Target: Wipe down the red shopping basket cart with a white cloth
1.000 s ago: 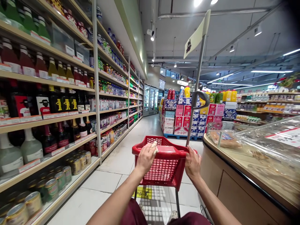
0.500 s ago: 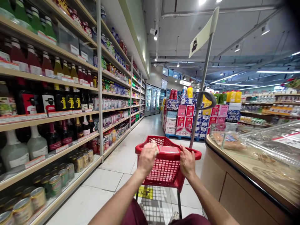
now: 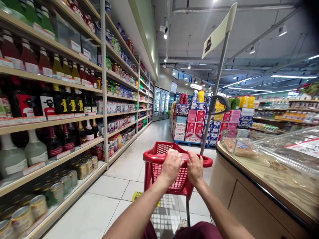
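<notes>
A red plastic shopping cart (image 3: 149,155) stands right in front of me, with perforated basket walls and a thick red handle bar (image 3: 206,162). My left hand (image 3: 171,167) is closed over the middle of this bar. The crumpled pale wipe seen in it half a second ago is now mostly hidden under the fingers. Close beside it, my right hand (image 3: 195,167) rests on the bar to the right, its fingers curled over it. From the cart's right side rises a grey pole (image 3: 219,71) bearing a pale flag (image 3: 217,33).
Shelves (image 3: 82,122) of bottles and cans line the left side. A display counter (image 3: 236,176) with a clear cover stands close on the right. Ahead are stacked drink cartons (image 3: 191,127) on a blue pallet, with glass-door fridges (image 3: 161,103) farther back. Tiled floor (image 3: 113,182) runs between.
My left hand has slid right along the handle bar, closer to my right hand. My right hand has shifted slightly left. The view has moved a little forward along the aisle.
</notes>
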